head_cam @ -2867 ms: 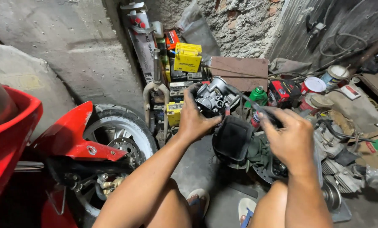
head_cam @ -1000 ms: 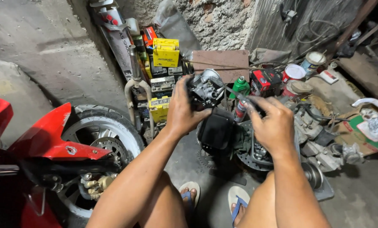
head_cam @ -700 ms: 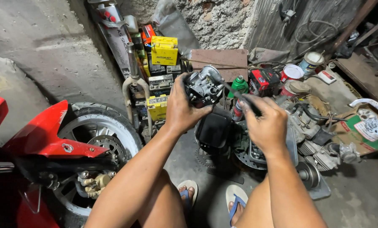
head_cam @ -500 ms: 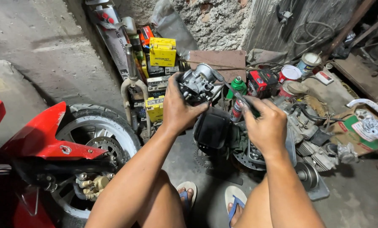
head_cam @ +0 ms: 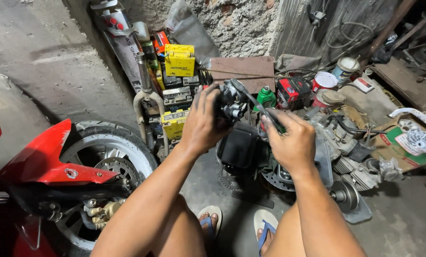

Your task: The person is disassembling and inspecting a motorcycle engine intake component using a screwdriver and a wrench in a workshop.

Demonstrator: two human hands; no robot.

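Observation:
My left hand (head_cam: 202, 124) grips a dark grey metal carburetor (head_cam: 232, 100), held up in front of me at chest height. My right hand (head_cam: 290, 141) is closed around the handle of a thin screwdriver (head_cam: 252, 102), whose shaft slants up-left with its tip against the carburetor. Below both hands sits a black boxy part (head_cam: 237, 147) on the floor. My two feet in sandals (head_cam: 239, 223) show at the bottom middle.
A red motorcycle fender (head_cam: 42, 159) and front wheel (head_cam: 113, 162) stand at left. Yellow battery boxes (head_cam: 179, 59) are stacked by the wall. An engine block (head_cam: 346, 143), a red battery (head_cam: 293, 91), a green bottle (head_cam: 267, 97), cans (head_cam: 323, 81) and cardboard (head_cam: 398, 143) crowd the right floor.
The carburetor stays in my left hand. My right hand has shifted slightly left and up, bringing the screwdriver against it. The view tilted a little.

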